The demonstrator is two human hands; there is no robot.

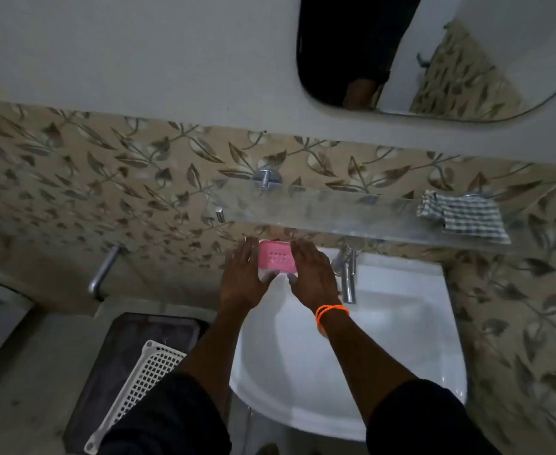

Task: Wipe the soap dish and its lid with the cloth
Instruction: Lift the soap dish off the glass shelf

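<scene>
Head view: white sink (401, 323) beneath glass shelf (352, 218), leaf-patterned tiles (106, 178).

The single head view looked steeply down from above the sink (401, 323). It faced the wall (106, 192), with both hands close below.
</scene>
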